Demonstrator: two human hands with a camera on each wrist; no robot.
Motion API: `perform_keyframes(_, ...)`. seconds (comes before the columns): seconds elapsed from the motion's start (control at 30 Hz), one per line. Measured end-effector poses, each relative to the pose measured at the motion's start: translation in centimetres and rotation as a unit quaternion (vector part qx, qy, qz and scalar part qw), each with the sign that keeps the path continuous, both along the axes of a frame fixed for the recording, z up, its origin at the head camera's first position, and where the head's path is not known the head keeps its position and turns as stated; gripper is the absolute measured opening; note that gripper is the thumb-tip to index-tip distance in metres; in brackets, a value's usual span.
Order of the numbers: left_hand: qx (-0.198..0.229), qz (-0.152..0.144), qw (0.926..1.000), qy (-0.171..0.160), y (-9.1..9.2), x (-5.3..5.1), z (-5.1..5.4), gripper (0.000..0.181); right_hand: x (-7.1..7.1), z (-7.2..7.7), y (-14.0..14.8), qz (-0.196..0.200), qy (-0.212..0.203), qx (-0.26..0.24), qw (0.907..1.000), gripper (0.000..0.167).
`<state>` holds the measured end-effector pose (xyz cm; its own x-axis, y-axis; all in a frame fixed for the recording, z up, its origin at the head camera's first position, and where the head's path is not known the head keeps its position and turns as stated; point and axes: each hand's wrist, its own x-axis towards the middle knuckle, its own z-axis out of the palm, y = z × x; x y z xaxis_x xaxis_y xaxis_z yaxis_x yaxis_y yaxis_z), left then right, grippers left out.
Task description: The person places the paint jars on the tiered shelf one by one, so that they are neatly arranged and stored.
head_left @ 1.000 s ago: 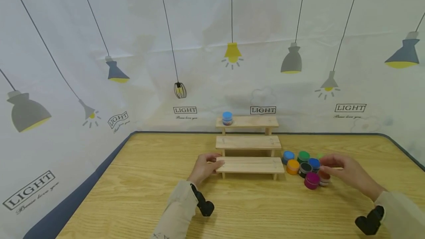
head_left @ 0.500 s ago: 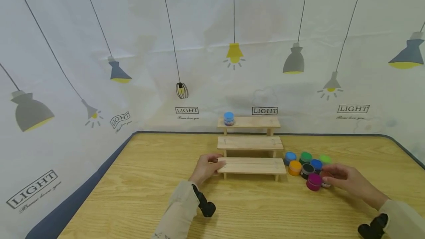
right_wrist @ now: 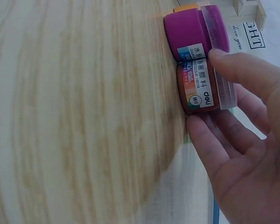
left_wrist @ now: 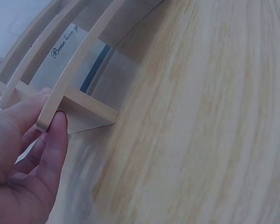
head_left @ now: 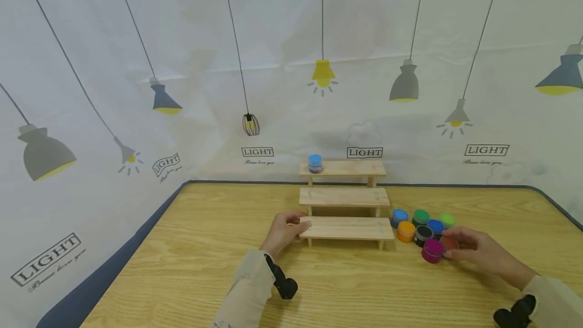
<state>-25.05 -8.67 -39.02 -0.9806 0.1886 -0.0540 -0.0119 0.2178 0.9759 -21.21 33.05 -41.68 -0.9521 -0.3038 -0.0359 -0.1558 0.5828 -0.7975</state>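
My left hand pinches the left end of the lowest step of a three-tier wooden display stand. In the left wrist view, the thumb lies over the board and fingers curl beneath it. My right hand has its thumb and fingers on opposite sides of a reddish-brown paint jar, which stands on the table. Touching that jar is a purple paint jar. Close by stand orange, black, dark blue, green, light green and light blue jars.
A light-blue-lidded jar sits at the left end of the top step. The wooden table ends at a dark edge against a white backdrop printed with lamps. Black cameras are strapped to both wrists.
My right hand has moved down from beside the dark blue and light green jars onto the reddish-brown jar, uncovering the light green lid. The left hand keeps its grip on the stand.
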Motion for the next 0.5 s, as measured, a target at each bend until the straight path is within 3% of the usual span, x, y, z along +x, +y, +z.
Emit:
perform_keyframes(0.17,-0.001,0.002,1.0,-0.001,0.0,-0.2,-0.2,0.033,-0.2,-0.3,0.3,0.041,0.038,-0.015,0.9983,0.043)
perform_keyframes(0.3,0.001,0.001,1.0,-0.003,0.0,-0.3,-0.4,0.033,-0.3,-0.5,0.4,0.04,0.041,-0.016,0.9982,0.044)
perform_keyframes(0.5,-0.002,0.005,1.0,0.007,-0.3,-2.1,-2.9,0.034,-0.2,-0.3,0.3,0.001,0.048,0.016,0.9987,0.044)
